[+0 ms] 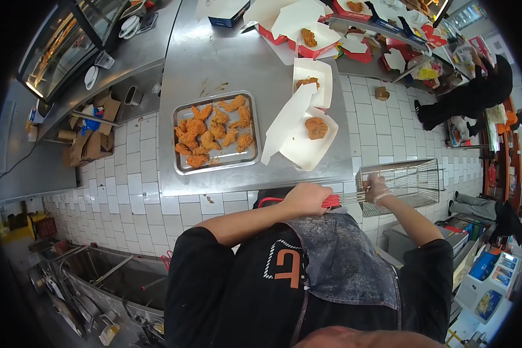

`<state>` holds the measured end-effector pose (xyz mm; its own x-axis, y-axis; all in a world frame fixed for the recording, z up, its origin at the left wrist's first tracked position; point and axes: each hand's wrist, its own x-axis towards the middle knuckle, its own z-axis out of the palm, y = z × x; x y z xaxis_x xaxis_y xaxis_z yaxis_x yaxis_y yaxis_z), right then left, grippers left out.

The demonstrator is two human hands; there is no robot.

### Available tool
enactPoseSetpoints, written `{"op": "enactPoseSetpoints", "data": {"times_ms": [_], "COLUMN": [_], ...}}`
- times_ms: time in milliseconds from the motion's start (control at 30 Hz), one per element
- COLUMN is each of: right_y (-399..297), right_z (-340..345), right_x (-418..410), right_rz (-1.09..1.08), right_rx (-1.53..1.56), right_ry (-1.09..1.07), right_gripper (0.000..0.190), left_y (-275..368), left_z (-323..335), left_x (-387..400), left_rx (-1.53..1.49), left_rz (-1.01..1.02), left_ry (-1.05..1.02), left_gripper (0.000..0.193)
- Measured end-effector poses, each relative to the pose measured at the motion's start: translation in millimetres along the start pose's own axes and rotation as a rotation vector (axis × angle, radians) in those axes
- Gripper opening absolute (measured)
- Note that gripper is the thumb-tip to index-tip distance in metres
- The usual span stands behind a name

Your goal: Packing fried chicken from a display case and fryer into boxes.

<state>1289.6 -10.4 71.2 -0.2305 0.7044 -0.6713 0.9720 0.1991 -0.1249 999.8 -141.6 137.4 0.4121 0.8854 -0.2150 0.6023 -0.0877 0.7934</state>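
Note:
My left hand [306,199] grips the red-coated handle [332,201] of a wire fryer basket [413,182], held beyond the steel table's right corner. My right hand [377,189], in a clear plastic glove, holds the basket's near end where the handle rods meet the rim; its fingertips are partly hidden. On the table lies a metal tray [248,161] with several fried chicken pieces [209,139]. Right of it, an open white carton [302,154] holds one fried piece [316,128]. Behind it, another carton [325,71] holds a piece partly covered by a flap.
More red-and-white boxes [315,52] stand at the table's back right, one with chicken. A glass display case [69,48] is at the far left. A steel fryer or sink unit [126,278] lies behind at left. One person [465,100] in black stands at right; another person's legs [476,206] show lower.

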Motion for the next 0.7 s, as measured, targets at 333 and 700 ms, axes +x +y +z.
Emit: {"op": "enactPoseSetpoints", "data": {"times_ms": [333, 700], "right_y": [2.6, -147.7], "right_z": [-10.0, -217.4], "right_x": [5.1, -107.3], "right_rz": [-0.165, -0.378], "right_rx": [-0.306, -0.339], "right_ry": [-0.165, -0.185], "right_gripper": [0.033, 0.049], "left_y": [0.9, -5.0], "left_z": [-7.0, -7.2], "left_x": [-3.6, -5.9], "left_rx": [-0.047, -0.024], "left_rz": [-0.002, -0.039], "left_ry": [-0.006, -0.007], "left_gripper": [0.026, 0.026]}}
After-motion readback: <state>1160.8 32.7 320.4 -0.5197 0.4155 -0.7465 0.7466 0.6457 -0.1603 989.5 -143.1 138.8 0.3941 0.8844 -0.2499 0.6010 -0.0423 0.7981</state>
